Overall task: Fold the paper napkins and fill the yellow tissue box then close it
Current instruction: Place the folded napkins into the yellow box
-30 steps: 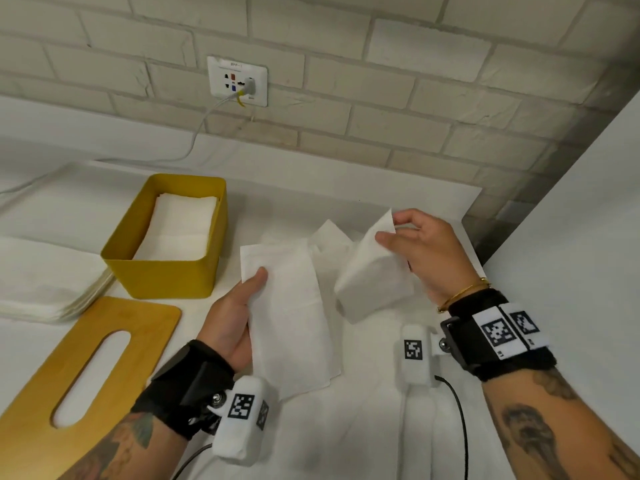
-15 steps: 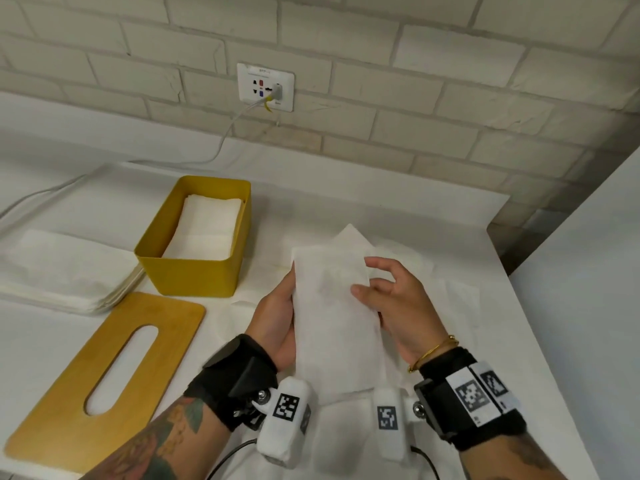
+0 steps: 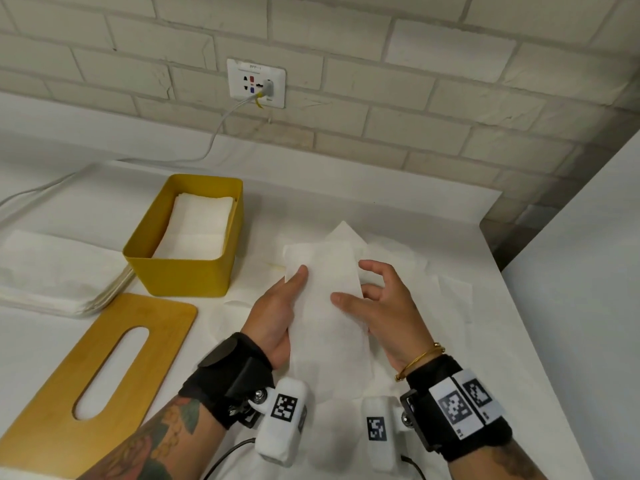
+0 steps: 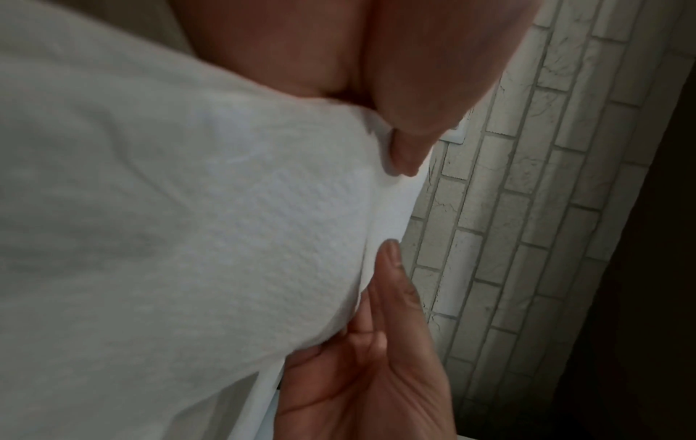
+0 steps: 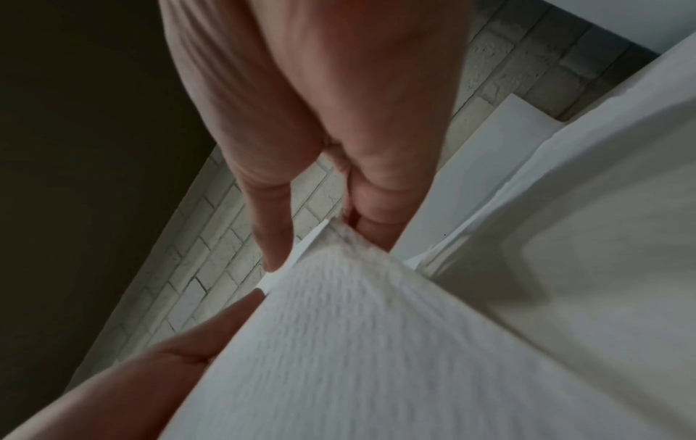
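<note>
White dimpled napkin [image 3: 325,306], yellow tissue box [image 3: 183,271], wooden-brown lid [image 3: 104,375], pale brick wall [image 3: 415,98].

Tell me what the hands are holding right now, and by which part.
Both hold the folded napkin: the left hand grips its left long edge, the right hand pinches its right long edge, thumb on top.
</note>
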`<state>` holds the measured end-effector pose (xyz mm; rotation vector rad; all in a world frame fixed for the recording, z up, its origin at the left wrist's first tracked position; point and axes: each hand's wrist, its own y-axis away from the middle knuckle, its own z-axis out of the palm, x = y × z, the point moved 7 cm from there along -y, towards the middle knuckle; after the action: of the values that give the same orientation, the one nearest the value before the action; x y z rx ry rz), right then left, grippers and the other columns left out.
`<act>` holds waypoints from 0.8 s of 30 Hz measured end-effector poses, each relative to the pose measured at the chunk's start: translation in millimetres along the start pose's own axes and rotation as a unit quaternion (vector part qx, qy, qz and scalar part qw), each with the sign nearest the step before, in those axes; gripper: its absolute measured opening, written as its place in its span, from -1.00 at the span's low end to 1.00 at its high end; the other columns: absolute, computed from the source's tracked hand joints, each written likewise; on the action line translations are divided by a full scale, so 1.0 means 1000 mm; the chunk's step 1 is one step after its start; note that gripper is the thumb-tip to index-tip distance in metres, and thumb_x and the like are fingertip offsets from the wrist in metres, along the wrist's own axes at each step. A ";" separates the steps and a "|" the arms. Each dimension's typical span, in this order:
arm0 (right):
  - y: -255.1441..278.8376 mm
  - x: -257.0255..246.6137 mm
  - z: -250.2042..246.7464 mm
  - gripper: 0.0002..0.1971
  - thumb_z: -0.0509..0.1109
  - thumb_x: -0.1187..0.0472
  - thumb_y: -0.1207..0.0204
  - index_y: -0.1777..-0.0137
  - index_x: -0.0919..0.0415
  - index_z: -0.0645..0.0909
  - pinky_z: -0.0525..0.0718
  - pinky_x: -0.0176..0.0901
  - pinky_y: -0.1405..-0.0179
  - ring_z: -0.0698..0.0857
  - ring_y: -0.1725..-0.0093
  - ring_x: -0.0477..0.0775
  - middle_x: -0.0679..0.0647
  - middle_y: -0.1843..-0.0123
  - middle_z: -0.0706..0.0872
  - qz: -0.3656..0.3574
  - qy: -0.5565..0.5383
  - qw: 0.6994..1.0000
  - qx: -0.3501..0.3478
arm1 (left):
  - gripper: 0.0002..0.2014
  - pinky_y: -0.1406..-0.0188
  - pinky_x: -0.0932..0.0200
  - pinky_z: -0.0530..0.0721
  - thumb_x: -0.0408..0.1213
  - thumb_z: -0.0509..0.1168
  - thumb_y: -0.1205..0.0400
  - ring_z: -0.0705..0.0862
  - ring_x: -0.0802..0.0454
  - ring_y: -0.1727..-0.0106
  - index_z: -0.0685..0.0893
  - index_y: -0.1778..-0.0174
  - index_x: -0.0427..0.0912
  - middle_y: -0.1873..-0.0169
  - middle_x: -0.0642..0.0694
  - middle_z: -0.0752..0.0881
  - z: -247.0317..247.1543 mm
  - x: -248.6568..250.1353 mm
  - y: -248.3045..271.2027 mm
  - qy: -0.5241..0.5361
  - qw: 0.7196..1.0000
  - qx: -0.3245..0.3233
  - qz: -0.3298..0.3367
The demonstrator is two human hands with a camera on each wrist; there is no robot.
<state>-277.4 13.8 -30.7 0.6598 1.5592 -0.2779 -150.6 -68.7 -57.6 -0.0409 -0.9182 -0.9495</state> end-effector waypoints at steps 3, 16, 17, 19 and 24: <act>0.009 0.012 0.008 -0.17 0.75 0.16 -0.31 -0.46 -0.27 0.35 0.81 0.14 -0.18 0.84 -0.11 0.01 0.03 -0.18 0.84 0.005 0.037 0.999 -0.005 | -0.59 -0.21 -0.23 0.77 -0.06 0.16 -0.82 0.78 -0.29 -0.27 0.59 -0.49 -0.22 -0.26 -0.31 0.78 -0.002 0.007 0.000 -0.002 1.000 0.011 0.016; 0.043 0.023 -0.035 -0.56 0.60 0.35 -0.48 -0.31 0.06 0.62 0.75 -0.04 0.23 0.81 0.27 0.17 0.17 0.25 0.84 0.045 0.138 0.986 -0.075 | -0.64 -0.06 -0.09 0.78 -0.04 0.22 -0.79 0.85 -0.11 -0.13 0.67 -0.39 -0.15 -0.16 -0.17 0.85 -0.033 0.041 0.005 0.013 0.994 0.082 0.066; 0.038 0.017 -0.050 -0.64 0.60 0.33 -0.49 -0.25 0.10 0.67 0.73 -0.06 0.25 0.81 0.28 0.13 0.15 0.24 0.84 0.038 0.146 0.988 -0.039 | -0.64 -0.05 -0.09 0.78 -0.04 0.22 -0.78 0.85 -0.11 -0.13 0.67 -0.40 -0.15 -0.16 -0.17 0.85 -0.036 0.042 0.007 0.013 0.994 0.088 0.069; 0.027 0.009 -0.080 -0.74 0.60 0.28 -0.50 -0.16 0.11 0.73 0.69 -0.14 0.29 0.81 0.29 0.05 0.09 0.22 0.85 0.028 0.166 0.985 0.030 | -0.63 -0.12 -0.13 0.75 -0.04 0.25 -0.77 0.84 -0.12 -0.15 0.67 -0.40 -0.16 -0.17 -0.17 0.84 -0.042 0.042 0.010 0.014 0.992 0.102 0.072; 0.013 0.017 -0.110 -0.81 0.63 0.11 -0.48 -0.05 0.06 0.75 0.57 -0.46 0.37 0.79 0.34 -0.19 -0.01 0.20 0.84 0.050 0.252 0.964 0.076 | -0.66 -0.10 -0.12 0.73 -0.03 0.25 -0.77 0.86 -0.10 -0.10 0.70 -0.33 -0.15 -0.15 -0.16 0.85 -0.049 0.036 0.015 0.003 0.991 0.114 0.070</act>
<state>-360.5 88.3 -31.9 0.9803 1.9936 -0.1602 -98.2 -104.2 -58.6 0.0920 -1.0010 -0.7106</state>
